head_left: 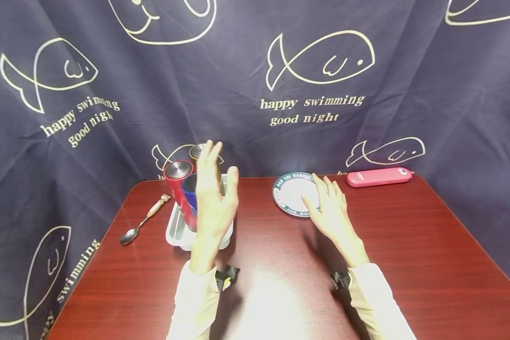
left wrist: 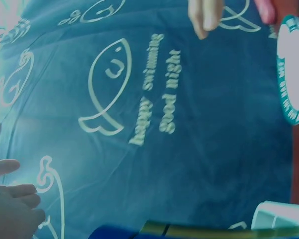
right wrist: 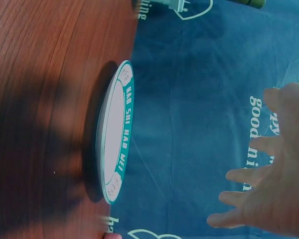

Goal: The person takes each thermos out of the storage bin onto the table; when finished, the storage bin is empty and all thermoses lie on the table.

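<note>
My left hand (head_left: 214, 203) is raised with its fingers extended, holding nothing. Behind it stands a pale grey tray (head_left: 177, 233), partly hidden by the hand. In the tray are a red bottle (head_left: 179, 177) with a steel lid, a blue cup (head_left: 190, 185), and another steel-lidded bottle (head_left: 197, 151), mostly covered. My right hand (head_left: 332, 215) hovers above the table, fingers spread and holding nothing. It overlaps the right side of a white plate (head_left: 295, 194) with a green lettered rim. The right wrist view shows the plate (right wrist: 114, 134) apart from the hand (right wrist: 269, 174).
Left of the tray lies a metal spoon (head_left: 144, 219) with a light handle. A pink case (head_left: 379, 176) rests at the table's back right. Dark fabric (head_left: 238, 127) with fish drawings hangs behind the reddish wooden table (head_left: 276, 250).
</note>
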The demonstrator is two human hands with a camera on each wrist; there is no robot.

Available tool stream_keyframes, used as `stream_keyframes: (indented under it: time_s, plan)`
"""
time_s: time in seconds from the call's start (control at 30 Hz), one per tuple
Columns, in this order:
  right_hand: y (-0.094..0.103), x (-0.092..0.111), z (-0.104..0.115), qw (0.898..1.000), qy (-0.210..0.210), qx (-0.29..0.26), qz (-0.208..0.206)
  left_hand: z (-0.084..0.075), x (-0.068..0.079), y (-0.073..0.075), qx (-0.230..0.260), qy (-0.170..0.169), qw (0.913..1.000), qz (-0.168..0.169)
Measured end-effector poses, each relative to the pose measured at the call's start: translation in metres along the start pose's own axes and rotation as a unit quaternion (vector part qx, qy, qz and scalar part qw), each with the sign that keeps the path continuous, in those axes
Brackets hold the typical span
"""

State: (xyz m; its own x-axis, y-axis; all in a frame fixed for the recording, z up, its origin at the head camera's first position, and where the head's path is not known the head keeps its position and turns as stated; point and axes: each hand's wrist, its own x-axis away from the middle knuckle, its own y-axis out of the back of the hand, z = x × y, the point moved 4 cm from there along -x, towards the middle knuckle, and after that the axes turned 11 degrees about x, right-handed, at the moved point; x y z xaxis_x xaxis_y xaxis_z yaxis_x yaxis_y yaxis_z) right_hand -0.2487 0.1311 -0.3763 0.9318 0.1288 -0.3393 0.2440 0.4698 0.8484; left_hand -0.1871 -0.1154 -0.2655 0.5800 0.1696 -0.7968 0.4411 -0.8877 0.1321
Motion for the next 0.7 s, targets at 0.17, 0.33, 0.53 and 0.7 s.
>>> stream_keyframes:
  time_s: [0.17, 0.33, 0.53, 0.7]
  plan:
    - [-0.003, 0.000, 0.003, 1.000, 0.006, -0.008, -0.002, 0.001, -0.003, 0.032, 0.008, -0.034, 0.9967, -0.074]
    - [-0.007, 0.000, 0.005, 1.000, 0.011, -0.021, -0.001, 0.015, 0.004, 0.068, -0.007, -0.009, 0.9912, -0.132]
    - [-0.007, -0.001, 0.010, 0.999, 0.020, -0.048, -0.006, 0.050, 0.023, 0.108, -0.036, 0.130, 0.9774, -0.162]
    - [-0.007, -0.001, 0.014, 0.997, 0.035, -0.074, -0.014, 0.085, 0.045, 0.127, -0.063, 0.319, 0.9415, -0.089]
